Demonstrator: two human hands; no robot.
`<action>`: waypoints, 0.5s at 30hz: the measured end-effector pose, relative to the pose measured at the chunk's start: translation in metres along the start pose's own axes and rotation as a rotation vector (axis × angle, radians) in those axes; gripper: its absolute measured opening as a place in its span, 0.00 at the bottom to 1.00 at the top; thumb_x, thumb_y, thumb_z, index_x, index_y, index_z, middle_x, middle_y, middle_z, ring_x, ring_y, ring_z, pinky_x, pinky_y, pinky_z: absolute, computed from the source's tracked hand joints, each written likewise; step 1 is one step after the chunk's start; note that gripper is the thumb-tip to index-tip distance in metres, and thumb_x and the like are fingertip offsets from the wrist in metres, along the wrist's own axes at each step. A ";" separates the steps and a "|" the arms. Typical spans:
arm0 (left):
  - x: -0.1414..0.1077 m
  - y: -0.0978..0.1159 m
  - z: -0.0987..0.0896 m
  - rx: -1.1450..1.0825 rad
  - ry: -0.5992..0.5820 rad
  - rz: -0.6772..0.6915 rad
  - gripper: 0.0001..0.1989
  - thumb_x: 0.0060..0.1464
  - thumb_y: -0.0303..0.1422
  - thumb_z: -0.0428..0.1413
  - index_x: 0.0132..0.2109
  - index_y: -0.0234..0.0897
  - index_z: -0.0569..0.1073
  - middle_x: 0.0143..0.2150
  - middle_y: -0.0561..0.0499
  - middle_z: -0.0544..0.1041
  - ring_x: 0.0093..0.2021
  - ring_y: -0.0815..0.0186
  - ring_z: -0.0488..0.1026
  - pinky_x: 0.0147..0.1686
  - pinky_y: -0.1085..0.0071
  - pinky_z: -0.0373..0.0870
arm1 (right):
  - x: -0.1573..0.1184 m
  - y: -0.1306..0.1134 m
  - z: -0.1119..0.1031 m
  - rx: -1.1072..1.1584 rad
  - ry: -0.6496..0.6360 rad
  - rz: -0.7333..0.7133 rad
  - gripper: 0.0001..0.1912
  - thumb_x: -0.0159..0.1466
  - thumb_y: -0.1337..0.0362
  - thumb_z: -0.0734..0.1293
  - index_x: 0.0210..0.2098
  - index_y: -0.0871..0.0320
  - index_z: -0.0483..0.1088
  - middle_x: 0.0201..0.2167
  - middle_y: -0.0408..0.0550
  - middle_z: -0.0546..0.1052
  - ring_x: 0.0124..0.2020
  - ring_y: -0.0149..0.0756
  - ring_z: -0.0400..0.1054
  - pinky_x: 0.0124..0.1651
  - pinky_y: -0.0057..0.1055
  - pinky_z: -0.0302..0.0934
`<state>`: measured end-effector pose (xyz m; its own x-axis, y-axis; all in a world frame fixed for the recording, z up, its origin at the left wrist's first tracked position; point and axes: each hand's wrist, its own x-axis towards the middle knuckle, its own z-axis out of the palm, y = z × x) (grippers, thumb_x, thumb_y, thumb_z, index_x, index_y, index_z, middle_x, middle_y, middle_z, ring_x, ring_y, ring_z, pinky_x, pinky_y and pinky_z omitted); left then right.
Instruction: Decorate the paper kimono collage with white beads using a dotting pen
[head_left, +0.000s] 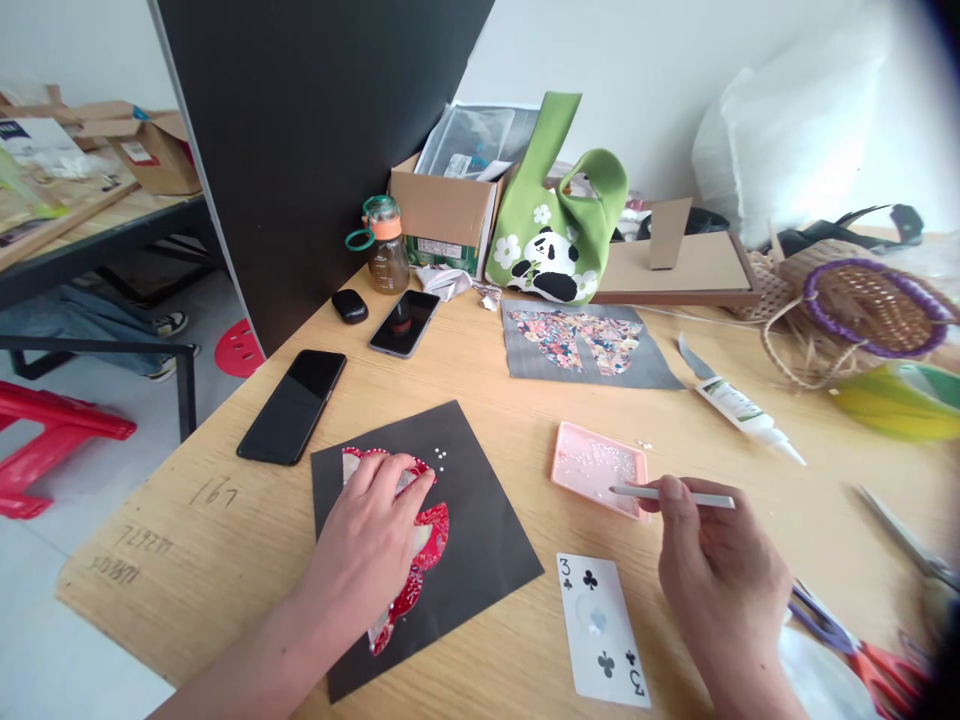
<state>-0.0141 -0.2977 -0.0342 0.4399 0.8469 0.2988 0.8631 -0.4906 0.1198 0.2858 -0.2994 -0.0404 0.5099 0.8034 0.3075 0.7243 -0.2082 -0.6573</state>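
Note:
My left hand (379,520) lies over a red patterned fabric cutout with scalloped, beaded edges (431,535), its fingers lightly bent and resting on it. The cutout is on a black square sheet (487,530); the hand hides part of it. A few small white beads (440,459) sit on the sheet beside my fingertips. Between thumb and fingers, my right hand (720,560) grips a slim white pencil-like stick (709,499). Its tip is over a shallow pink tray (559,465) of tiny pale beads (604,462). Just below the tray lies a three of clubs playing card (604,630).
Two phones (292,405) (405,323) and a black case (349,306) lie at left. Behind stand a bottle (387,250), a carton (442,205) and a green panda bag (517,235). A floral cutout (547,335), glue tube (742,412), basket (874,310) and scissors (832,625) are farther right.

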 end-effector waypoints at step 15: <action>0.000 -0.002 -0.004 -0.068 0.128 0.007 0.21 0.59 0.13 0.46 0.54 0.31 0.71 0.49 0.42 0.71 0.50 0.55 0.66 0.50 0.53 0.72 | 0.001 0.000 -0.001 0.037 0.018 0.002 0.26 0.65 0.38 0.60 0.33 0.54 0.69 0.24 0.47 0.79 0.21 0.36 0.69 0.29 0.33 0.58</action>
<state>-0.0165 -0.2973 -0.0305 0.4071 0.8121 0.4180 0.8393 -0.5132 0.1796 0.2865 -0.2988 -0.0394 0.5201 0.7926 0.3184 0.7056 -0.1886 -0.6831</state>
